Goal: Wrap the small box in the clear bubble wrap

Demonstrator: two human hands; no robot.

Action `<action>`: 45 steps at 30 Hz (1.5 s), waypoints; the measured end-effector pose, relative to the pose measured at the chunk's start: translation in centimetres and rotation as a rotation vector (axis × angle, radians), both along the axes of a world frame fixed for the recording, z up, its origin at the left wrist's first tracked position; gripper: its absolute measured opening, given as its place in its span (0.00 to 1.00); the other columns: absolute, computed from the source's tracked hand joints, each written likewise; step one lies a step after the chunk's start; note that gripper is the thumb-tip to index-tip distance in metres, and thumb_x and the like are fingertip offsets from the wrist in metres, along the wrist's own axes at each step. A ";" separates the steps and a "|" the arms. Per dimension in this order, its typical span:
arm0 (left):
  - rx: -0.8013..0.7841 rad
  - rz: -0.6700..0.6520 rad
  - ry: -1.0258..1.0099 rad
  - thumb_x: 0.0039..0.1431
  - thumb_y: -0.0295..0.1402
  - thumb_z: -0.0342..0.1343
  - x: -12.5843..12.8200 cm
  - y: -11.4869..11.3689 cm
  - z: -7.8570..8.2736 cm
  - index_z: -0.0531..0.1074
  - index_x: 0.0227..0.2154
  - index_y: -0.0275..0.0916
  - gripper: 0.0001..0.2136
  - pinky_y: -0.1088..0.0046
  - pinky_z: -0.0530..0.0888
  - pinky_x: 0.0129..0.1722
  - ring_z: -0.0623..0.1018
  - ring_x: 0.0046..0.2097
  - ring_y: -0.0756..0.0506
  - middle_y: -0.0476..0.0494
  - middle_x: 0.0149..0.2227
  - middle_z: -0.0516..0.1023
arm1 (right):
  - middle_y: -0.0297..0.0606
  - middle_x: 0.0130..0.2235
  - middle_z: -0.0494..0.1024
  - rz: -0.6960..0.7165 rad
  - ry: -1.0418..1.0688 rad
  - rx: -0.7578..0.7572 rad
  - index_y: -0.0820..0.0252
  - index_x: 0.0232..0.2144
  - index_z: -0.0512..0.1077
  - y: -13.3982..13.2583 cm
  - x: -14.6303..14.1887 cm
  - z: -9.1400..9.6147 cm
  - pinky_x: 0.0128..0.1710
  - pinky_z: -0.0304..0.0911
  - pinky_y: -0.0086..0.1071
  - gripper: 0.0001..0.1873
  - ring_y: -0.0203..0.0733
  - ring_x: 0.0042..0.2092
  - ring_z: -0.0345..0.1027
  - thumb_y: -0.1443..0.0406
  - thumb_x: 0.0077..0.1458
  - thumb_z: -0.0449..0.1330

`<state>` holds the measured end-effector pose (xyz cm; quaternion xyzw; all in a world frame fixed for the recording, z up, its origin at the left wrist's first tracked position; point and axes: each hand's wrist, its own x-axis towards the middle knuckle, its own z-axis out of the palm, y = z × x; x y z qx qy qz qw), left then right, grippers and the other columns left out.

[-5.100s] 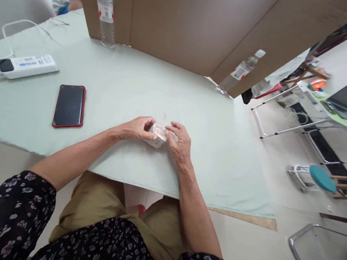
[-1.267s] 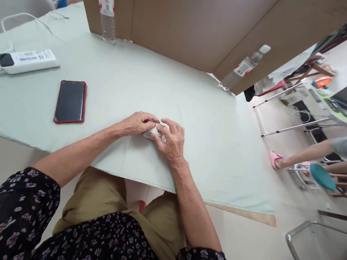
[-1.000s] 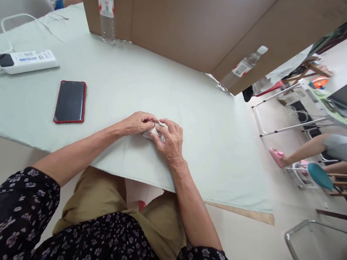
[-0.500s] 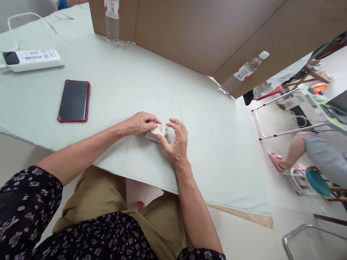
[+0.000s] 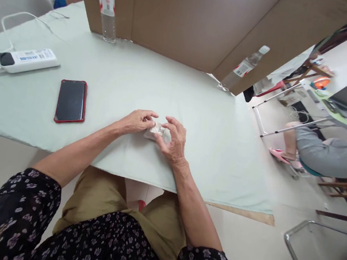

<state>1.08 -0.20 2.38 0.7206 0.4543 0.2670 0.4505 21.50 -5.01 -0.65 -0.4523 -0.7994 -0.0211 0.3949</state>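
A small clear packet with a pinkish-white content (image 5: 155,130) lies on the pale green table (image 5: 194,115) between my two hands. My left hand (image 5: 137,121) pinches its left edge with curled fingers. My right hand (image 5: 174,140) grips its right side with bent fingers and thumb. Both wrists rest on the table near its front edge. Most of the packet is covered by my fingers.
A red-cased phone (image 5: 70,101) lies face up to the left, with a white power strip (image 5: 27,60) and its cable beyond. Two water bottles (image 5: 107,7) (image 5: 243,67) stand against a brown cardboard screen (image 5: 187,18). A seated person (image 5: 329,149) is at the right.
My hands stay on the packet; the right hand's fingers lifted off it and curled back round its side. A person walked in at the right and sat down.
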 end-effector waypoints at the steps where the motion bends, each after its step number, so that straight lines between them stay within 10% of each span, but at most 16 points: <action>1: -0.002 0.010 0.005 0.55 0.41 0.53 -0.1 0.0 0.1 0.75 0.54 0.34 0.26 0.71 0.72 0.36 0.75 0.35 0.47 0.41 0.41 0.80 | 0.47 0.57 0.75 -0.006 0.032 -0.008 0.54 0.47 0.71 0.0 0.1 0.0 0.57 0.61 0.49 0.16 0.54 0.57 0.69 0.54 0.61 0.60; 17: -0.072 0.058 0.021 0.52 0.40 0.55 -0.3 -0.2 0.6 0.78 0.45 0.34 0.21 0.73 0.71 0.35 0.74 0.36 0.47 0.43 0.37 0.79 | 0.43 0.60 0.73 -0.001 -0.098 -0.108 0.50 0.47 0.74 -0.2 -0.5 -0.1 0.57 0.60 0.50 0.14 0.56 0.58 0.66 0.58 0.58 0.62; 26: -0.169 0.139 0.039 0.52 0.38 0.58 -1.1 0.0 1.9 0.77 0.47 0.34 0.20 0.72 0.70 0.31 0.74 0.29 0.48 0.46 0.31 0.78 | 0.46 0.56 0.74 -0.002 0.349 -0.203 0.53 0.44 0.71 0.2 0.6 0.7 0.54 0.67 0.48 0.12 0.50 0.58 0.69 0.56 0.61 0.60; 45: -0.220 0.028 0.138 0.52 0.46 0.59 -0.7 -0.3 2.2 0.80 0.38 0.36 0.19 0.73 0.63 0.21 0.68 0.21 0.50 0.46 0.23 0.75 | 0.43 0.51 0.79 -0.020 0.206 -0.200 0.53 0.42 0.77 1.1 0.4 0.1 0.56 0.66 0.49 0.10 0.50 0.54 0.73 0.57 0.61 0.61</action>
